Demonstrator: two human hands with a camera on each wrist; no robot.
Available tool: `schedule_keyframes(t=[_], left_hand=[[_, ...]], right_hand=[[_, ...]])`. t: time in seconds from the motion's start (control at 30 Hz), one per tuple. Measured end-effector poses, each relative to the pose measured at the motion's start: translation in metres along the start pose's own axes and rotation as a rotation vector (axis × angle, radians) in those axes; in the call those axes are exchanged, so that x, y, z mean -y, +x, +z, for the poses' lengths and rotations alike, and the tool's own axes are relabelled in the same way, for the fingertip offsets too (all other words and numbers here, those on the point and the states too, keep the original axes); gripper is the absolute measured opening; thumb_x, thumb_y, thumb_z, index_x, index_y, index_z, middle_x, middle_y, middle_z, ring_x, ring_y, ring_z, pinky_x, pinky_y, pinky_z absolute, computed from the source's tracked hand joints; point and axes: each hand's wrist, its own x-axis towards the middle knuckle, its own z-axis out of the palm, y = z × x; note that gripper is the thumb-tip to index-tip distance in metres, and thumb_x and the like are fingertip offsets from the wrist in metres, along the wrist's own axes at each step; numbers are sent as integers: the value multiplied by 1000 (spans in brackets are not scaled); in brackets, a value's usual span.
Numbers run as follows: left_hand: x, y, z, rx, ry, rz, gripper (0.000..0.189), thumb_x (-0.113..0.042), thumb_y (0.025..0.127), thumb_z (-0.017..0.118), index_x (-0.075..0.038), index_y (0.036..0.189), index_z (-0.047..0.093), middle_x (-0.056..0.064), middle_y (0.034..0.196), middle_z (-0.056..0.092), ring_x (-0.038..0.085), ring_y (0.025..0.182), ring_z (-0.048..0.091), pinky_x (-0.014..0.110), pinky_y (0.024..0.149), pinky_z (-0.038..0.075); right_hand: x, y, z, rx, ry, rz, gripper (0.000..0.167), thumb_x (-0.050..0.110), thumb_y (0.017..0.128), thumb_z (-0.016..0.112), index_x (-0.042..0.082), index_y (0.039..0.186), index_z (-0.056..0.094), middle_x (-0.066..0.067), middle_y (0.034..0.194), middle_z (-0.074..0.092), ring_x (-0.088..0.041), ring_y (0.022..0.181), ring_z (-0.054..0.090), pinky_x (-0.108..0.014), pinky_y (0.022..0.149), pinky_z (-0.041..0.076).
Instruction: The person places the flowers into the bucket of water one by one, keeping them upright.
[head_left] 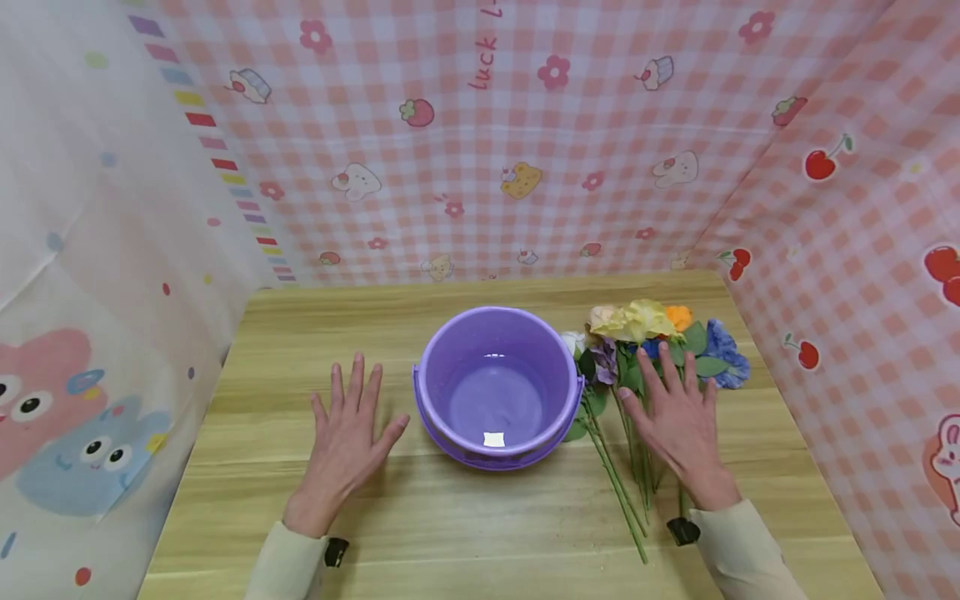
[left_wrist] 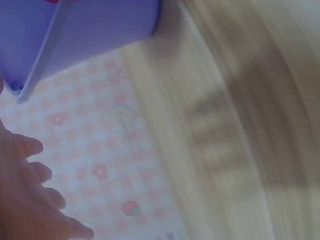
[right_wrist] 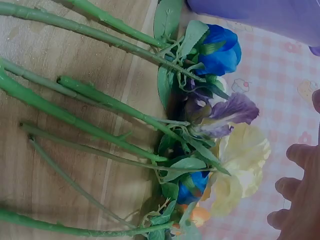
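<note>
A purple bucket [head_left: 495,325] stands upright mid-table, its handle lowered along the front and water inside. To its left my left hand [head_left: 348,446] hovers with fingers spread and nothing in it; its fingers [left_wrist: 37,172] also show in the left wrist view. My right hand [head_left: 678,425] hangs palm down over a bunch of flowers, fingers spread, holding nothing. The flowers lie on the table right of the bucket: a yellow flower [head_left: 637,321], an orange one [head_left: 678,317], blue ones [head_left: 723,354], a purple one [right_wrist: 235,110] and a white one. Their green stems [head_left: 611,475] point toward me.
The wooden table [head_left: 420,533] ends at a pink checked cloth [head_left: 487,167] at the back. Another checked cloth [head_left: 885,233] bounds the right side, and a white cartoon-print cloth [head_left: 112,275] the left. The bucket's handle hinges [head_left: 581,383] stick out at its sides.
</note>
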Motion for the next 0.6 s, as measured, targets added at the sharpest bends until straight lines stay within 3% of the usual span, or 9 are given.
schedule_keyframes(t=[0.23, 0.6], left_hand=[[-17, 4, -8, -44, -61, 54, 84, -59, 103, 47, -10, 166, 18, 12, 174, 1, 41, 157, -7, 79, 116, 2], [-40, 12, -10, -75, -124, 144, 86, -67, 104, 38, -7, 164, 24, 13, 172, 14, 43, 157, 7, 75, 119, 7]], right_hand=[[-11, -7, -4, 18, 48, 47, 73, 57, 107, 39, 18, 167, 20, -18, 172, 10, -48, 156, -3, -80, 116, 2], [-27, -13, -7, 18, 182, 80, 70, 50, 110, 40, 14, 166, 22, -19, 172, 9, -53, 154, 1, -83, 113, 4]])
